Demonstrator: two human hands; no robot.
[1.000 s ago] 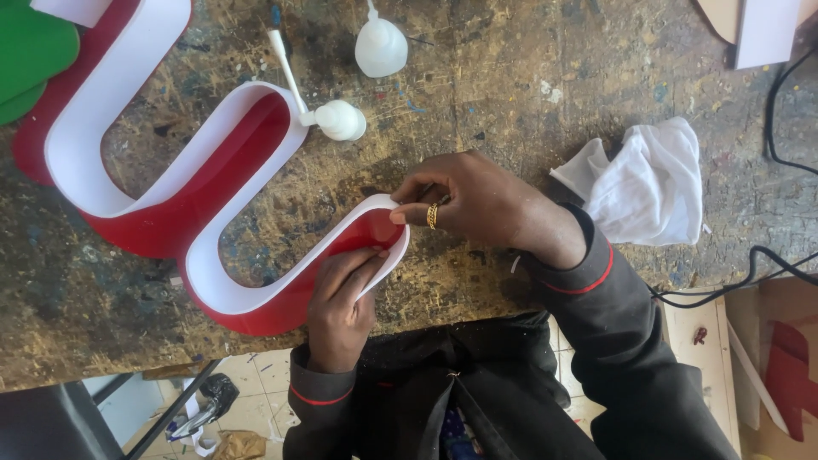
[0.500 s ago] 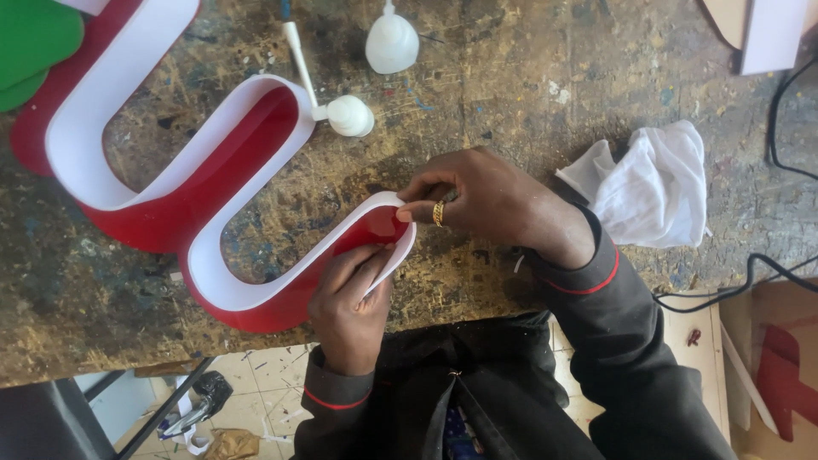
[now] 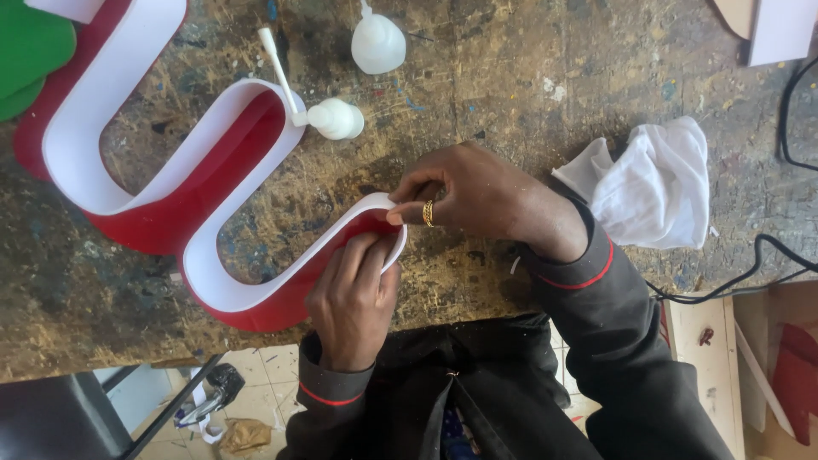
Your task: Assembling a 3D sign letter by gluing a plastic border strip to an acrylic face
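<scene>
A big red S-shaped letter point(image 3: 239, 183) with a white strip wall point(image 3: 111, 111) lies on a worn wooden workbench point(image 3: 477, 77). My right hand point(image 3: 477, 196), with a gold ring on one finger, pinches the end of the white strip at the letter's near right tip. My left hand point(image 3: 354, 294) lies inside that last curve, fingers pressed flat against the red face and the strip's inner side. Both hands meet at the strip's end.
Two small white squeeze bottles stand at the back, one point(image 3: 377, 41) upright, one point(image 3: 332, 117) with a long nozzle by the letter. A crumpled white cloth point(image 3: 652, 187) lies right. Green pieces point(image 3: 30, 51) sit far left; black cables point(image 3: 767, 264) trail right.
My left hand's fingers have slid a little further up into the curve. My right hand keeps its pinch on the strip's end; the view has shifted slightly.
</scene>
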